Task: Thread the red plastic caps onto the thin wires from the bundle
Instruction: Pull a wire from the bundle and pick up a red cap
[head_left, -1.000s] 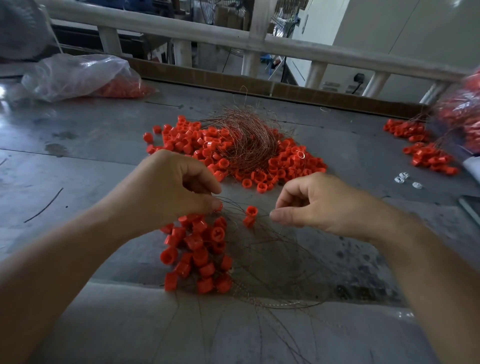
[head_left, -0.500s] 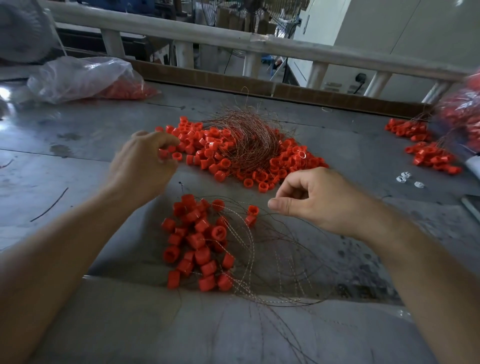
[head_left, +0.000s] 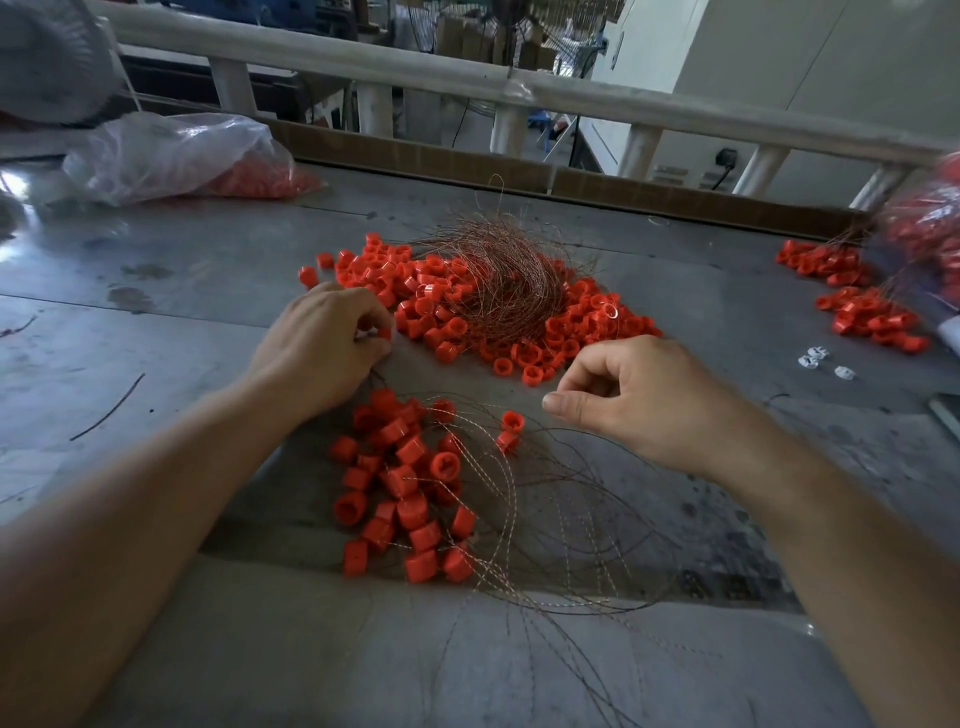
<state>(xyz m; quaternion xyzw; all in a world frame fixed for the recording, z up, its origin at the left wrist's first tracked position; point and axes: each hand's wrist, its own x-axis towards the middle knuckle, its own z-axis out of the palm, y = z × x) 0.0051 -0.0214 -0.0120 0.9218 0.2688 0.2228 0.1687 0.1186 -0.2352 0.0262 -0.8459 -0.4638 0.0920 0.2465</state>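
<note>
Red plastic caps (head_left: 457, 312) lie heaped in the middle of the grey metal table (head_left: 182, 270), with the coppery wire bundle (head_left: 501, 280) resting on top of the heap. Left hand (head_left: 322, 348) is at the heap's near edge, fingers curled, pinching a single cap (head_left: 384, 332). Right hand (head_left: 644, 400) hovers close by, thumb against curled forefinger; whether a wire sits between them I cannot tell. Nearer me, a smaller cluster of caps (head_left: 405, 483) lies tangled with loose wires (head_left: 571, 525).
</note>
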